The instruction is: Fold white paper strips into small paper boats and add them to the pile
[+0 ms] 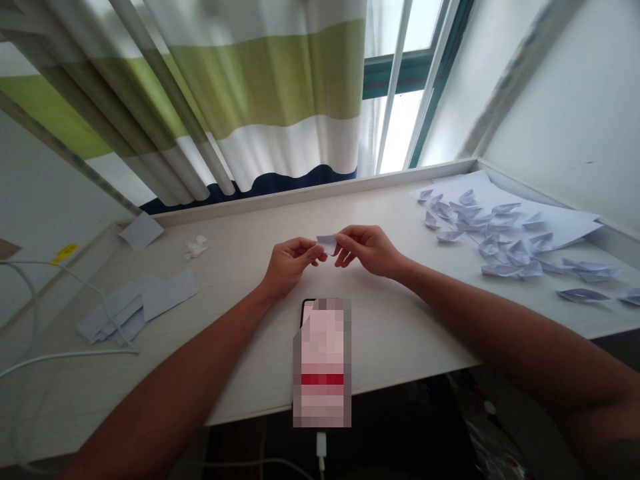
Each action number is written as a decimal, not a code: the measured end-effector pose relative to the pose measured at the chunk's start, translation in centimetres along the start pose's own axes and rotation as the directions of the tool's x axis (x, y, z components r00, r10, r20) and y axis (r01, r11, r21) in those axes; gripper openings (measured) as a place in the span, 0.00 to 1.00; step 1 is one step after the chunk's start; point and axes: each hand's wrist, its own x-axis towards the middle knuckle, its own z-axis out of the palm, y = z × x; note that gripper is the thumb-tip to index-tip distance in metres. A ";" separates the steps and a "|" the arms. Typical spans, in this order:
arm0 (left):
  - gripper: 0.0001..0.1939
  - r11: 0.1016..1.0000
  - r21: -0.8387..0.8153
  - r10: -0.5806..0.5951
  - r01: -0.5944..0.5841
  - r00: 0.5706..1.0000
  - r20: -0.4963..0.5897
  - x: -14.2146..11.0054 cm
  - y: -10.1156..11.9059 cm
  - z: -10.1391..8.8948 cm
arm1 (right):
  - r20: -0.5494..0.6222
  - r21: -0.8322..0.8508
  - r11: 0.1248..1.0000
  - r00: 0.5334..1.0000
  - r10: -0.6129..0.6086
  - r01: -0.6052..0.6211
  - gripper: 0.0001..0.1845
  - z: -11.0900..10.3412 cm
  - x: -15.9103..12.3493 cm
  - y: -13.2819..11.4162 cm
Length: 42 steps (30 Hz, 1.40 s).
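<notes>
A small piece of white paper (327,244) is held up above the middle of the white desk. My left hand (291,265) pinches its left edge between thumb and fingers. On the opposite side, my right hand (369,249) grips the paper's right edge with thumb and forefinger, the other fingers loosely curled below. The piece looks folded, though its folds are too small to make out. Below my hands lies a phone (323,360), its screen blurred out. To the right are several folded paper boats (467,213), some resting on a large white sheet (570,213).
Loose paper pieces (170,293) and a single square sheet (142,231) lie on the left, near a crumpled white scrap (195,247). White cables (70,353) cross the left side. A charging plug (321,445) hangs at the front edge. Curtains (270,87) stand behind the raised rim.
</notes>
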 end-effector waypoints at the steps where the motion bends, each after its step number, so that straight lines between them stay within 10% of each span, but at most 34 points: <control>1: 0.20 1.000 0.006 -0.002 0.002 1.000 0.010 0.0 0.0 0.0 | -0.021 0.000 1.000 1.000 0.008 -0.008 0.25 0.1 0.0 0.0; 14: 0.12 0.996 0.087 -0.019 0.007 0.990 0.138 -0.3 -0.5 0.3 | 0.059 -0.263 0.955 0.990 -0.128 0.139 0.21 0.4 -0.7 -0.8; 22: 0.19 1.000 -0.002 -0.017 0.017 0.998 0.052 -0.1 -0.5 0.4 | -0.018 -0.001 1.000 1.000 0.022 -0.022 0.29 0.4 -0.1 0.1; 32: 0.21 0.998 -0.022 -0.051 0.050 0.998 -0.040 -0.4 0.0 0.9 | -0.047 -0.521 0.815 0.944 -0.326 0.255 0.18 1.0 -0.8 0.6; 42: 0.23 0.996 -0.080 -0.053 0.044 0.992 -0.114 -0.2 -0.5 1.0 | -0.061 -0.546 0.793 0.931 -0.360 0.271 0.10 1.2 -0.8 0.0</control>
